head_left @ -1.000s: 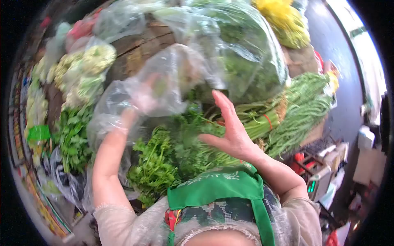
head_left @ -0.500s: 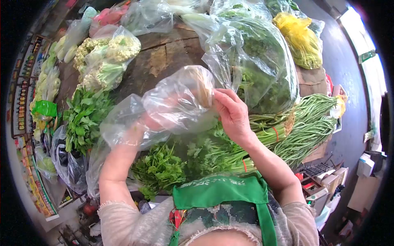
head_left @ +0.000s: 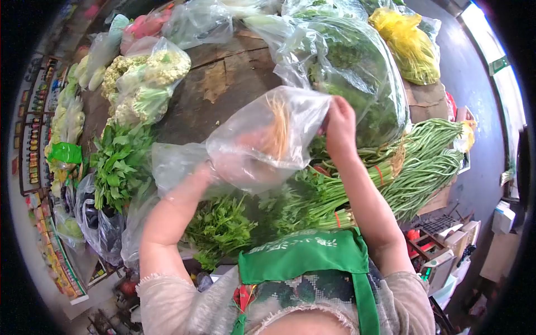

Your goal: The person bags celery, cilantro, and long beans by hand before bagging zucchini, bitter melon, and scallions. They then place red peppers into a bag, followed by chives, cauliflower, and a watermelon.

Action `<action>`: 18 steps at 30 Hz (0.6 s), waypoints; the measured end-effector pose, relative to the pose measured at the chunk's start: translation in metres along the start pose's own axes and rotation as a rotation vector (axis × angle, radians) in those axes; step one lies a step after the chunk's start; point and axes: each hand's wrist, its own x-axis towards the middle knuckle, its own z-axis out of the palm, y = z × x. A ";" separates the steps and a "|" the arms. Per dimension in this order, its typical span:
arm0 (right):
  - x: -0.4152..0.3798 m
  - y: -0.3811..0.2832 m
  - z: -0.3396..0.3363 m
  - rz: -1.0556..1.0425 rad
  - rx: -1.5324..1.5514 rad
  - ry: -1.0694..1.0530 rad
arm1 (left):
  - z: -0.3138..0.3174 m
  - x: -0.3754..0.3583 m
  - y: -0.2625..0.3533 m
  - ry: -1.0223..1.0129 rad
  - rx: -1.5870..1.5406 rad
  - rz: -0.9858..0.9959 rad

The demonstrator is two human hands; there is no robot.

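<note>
A clear plastic bag [head_left: 301,107] is held up over the vegetables, between the two hands. No print can be made out on it. Inside it, a bunch of thin, straw-coloured roots [head_left: 277,131] is seen through the wrinkled film. The left hand [head_left: 248,144] is covered by the bag, beside the roots; how far its fingers are closed, and on what, cannot be told through the plastic. The bag's upper corner is pinched in the right hand [head_left: 339,121], with its fingers curled tight.

Below are spread leafy green herbs [head_left: 219,229] and celery [head_left: 321,204], its ribbed stalks bound with red bands. White writing is borne by the green apron [head_left: 301,257], but it is too slanted to be read. Beyond, a large clear sack [head_left: 385,72] is filled with feathery greens, and long beans [head_left: 427,167] are heaped in thin, bumpy strands. Knobbly cauliflower [head_left: 176,64] is bagged on the rough brown tabletop [head_left: 195,106], near a crinkled yellow bag [head_left: 407,47].
</note>
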 end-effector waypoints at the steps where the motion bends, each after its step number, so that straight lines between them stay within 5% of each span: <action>1: 0.009 -0.002 -0.003 0.007 0.085 0.003 | -0.005 -0.008 0.006 -0.091 0.218 0.079; 3: 0.029 0.007 -0.011 -0.007 0.333 0.120 | -0.002 -0.031 0.013 -0.118 0.025 0.022; 5: 0.032 -0.003 -0.022 0.142 0.356 0.081 | 0.002 -0.055 0.005 -0.143 0.655 0.301; 6: 0.046 0.009 -0.033 0.174 0.328 0.086 | 0.003 -0.062 0.020 -0.133 0.653 0.294; 8: 0.079 0.039 -0.047 0.186 0.390 0.111 | 0.005 -0.075 0.063 -0.203 0.578 -0.025; 10: 0.093 0.042 -0.054 0.193 0.448 0.213 | -0.011 -0.146 0.016 0.432 -0.808 -0.471; 12: 0.107 0.057 -0.073 0.189 0.525 0.239 | -0.018 -0.134 0.050 0.397 0.014 0.479; 15: 0.109 0.060 -0.087 0.246 0.490 0.279 | -0.053 -0.168 0.054 0.563 -0.198 0.817; 18: 0.075 0.030 -0.085 0.214 0.399 0.089 | -0.055 -0.184 0.062 0.723 -0.305 0.766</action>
